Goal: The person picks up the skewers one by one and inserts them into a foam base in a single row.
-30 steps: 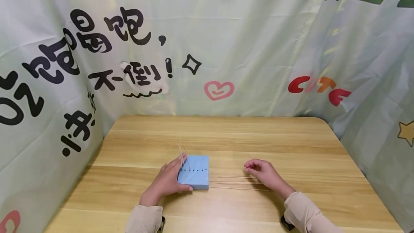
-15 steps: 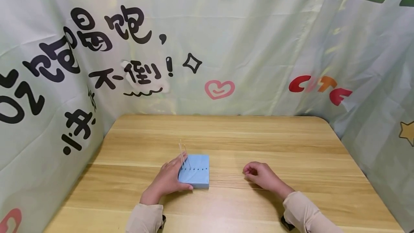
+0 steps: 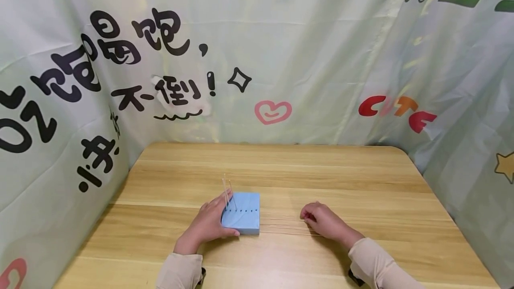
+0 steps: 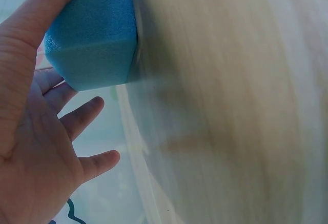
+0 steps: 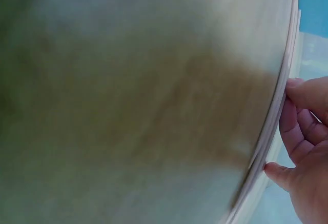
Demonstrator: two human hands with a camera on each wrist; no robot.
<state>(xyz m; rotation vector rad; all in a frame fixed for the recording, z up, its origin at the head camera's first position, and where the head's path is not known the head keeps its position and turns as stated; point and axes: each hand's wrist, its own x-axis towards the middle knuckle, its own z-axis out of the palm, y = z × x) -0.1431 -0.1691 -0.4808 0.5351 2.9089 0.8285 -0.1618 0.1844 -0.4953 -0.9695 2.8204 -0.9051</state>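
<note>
In the head view my left hand (image 3: 210, 221) grips the left side of a blue foam block (image 3: 246, 220), its thumb along the near face. The left wrist view shows the thumb on the block, with the lower fingers spread past it. A row of small dark holes crosses the block's top. A few thin wooden sticks (image 3: 233, 199) stand slightly tilted at the left end of that row. Right of the block, several more thin sticks (image 3: 281, 225) lie on the table. My right hand (image 3: 323, 220) is at their right part, fingers bent, thumb and forefinger tips touching them; whether a stick is pinched is unclear.
Everything rests on a wooden table (image 3: 289, 168). A pale printed curtain (image 3: 313, 57) hangs around its back and sides. Bare tabletop lies behind the block and in front of the hands.
My right hand has shifted slightly left and lower over the loose sticks, its fingers drawing closer together. The left hand, the block and the standing sticks have kept their places.
</note>
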